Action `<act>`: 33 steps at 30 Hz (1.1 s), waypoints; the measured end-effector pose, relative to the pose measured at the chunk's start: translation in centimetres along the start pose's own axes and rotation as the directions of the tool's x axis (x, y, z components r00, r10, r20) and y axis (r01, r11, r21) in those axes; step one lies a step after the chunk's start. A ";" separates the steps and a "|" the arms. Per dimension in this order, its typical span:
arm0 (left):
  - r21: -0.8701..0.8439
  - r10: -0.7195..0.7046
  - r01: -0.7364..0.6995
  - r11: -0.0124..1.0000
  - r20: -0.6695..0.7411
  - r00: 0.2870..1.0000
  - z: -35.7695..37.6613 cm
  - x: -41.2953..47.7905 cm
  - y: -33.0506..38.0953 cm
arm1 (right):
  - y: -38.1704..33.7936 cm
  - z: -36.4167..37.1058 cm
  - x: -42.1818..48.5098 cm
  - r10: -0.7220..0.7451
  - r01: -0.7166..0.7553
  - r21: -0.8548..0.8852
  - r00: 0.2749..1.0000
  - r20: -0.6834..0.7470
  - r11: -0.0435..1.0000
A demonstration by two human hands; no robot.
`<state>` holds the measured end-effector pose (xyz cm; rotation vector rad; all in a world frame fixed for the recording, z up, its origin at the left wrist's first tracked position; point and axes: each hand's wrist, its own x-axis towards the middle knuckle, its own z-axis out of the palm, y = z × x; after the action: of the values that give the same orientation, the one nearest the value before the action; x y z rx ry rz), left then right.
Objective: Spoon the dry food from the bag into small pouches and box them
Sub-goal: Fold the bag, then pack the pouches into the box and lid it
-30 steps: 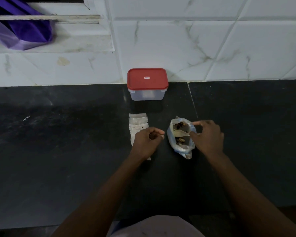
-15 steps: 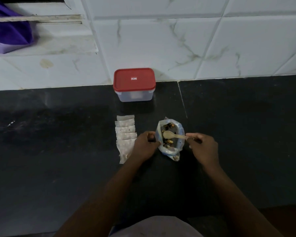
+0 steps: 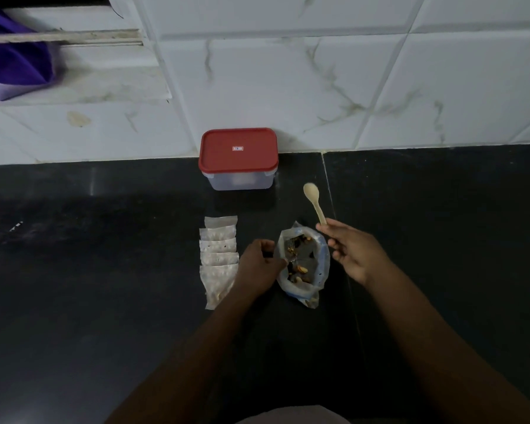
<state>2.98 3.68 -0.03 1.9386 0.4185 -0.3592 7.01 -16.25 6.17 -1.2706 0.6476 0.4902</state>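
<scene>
Head view: bag [image 3: 303,261] is held open at its left rim by the left hand [image 3: 257,264]. Spoon [image 3: 314,203] is pinched by its handle in the right hand [image 3: 352,252], just right of the bag, with the bowl pointed away, so it probably needs swinging down in. Pouches [image 3: 219,258] are laid left of the bag, lidded box [image 3: 238,159] behind.

A wall [image 3: 288,87] of white tiles veined in grey is seen at the back. Below the wall a black stone surface [image 3: 104,301] is laid, divided by a pale seam [image 3: 328,185]. At the wall's upper left a stained white ledge [image 3: 74,84] is set, with a purple cloth [image 3: 16,65] draped there. The scene is dimly lit.
</scene>
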 end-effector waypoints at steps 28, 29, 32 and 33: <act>0.044 -0.007 0.003 0.999 0.101 0.995 -0.5 3.3 0.5 | -4.7 7.8 15.8 0.010 -0.001 0.051 0.984 -0.175 0.999; 0.044 -0.009 0.005 0.999 0.102 0.995 -0.5 3.2 0.6 | -4.7 7.8 15.8 0.009 0.002 0.058 0.983 -0.183 0.998; 0.043 0.000 -0.004 0.999 0.085 0.996 -0.5 3.2 0.6 | -4.9 7.6 15.4 0.030 -0.019 0.056 0.977 -0.212 0.998; 0.043 0.003 -0.007 0.999 0.081 0.997 -0.5 3.1 0.7 | -4.9 7.5 15.2 0.038 -0.027 0.054 0.975 -0.218 0.998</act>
<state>6.07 4.30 -0.63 1.9591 0.3557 -0.4449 22.60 -10.32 0.48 -1.2780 0.8623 0.3608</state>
